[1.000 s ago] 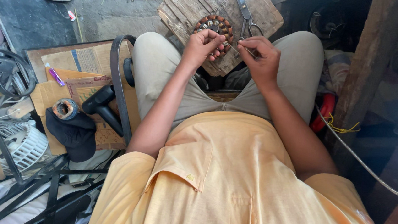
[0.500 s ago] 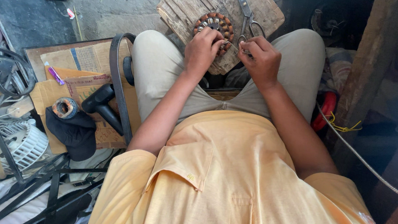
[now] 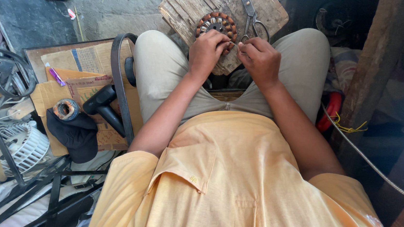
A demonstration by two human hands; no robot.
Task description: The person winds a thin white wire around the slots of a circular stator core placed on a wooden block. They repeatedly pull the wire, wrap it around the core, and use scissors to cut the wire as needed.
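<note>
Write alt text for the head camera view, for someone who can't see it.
Seen from above, a seated person's left hand and right hand work at a round copper-wound coil ring lying on a worn wooden board, with scissors beside it. Cardboard, a black cap and a white fan guard lie to the left.

On the floor to our left we see flattened brown cardboard packaging (image 3: 89, 94) with blue and red printing, lying under a black belt (image 3: 119, 87). A small purple-and-white tube (image 3: 56, 75) rests on it. We spot no signs or screens.
</note>
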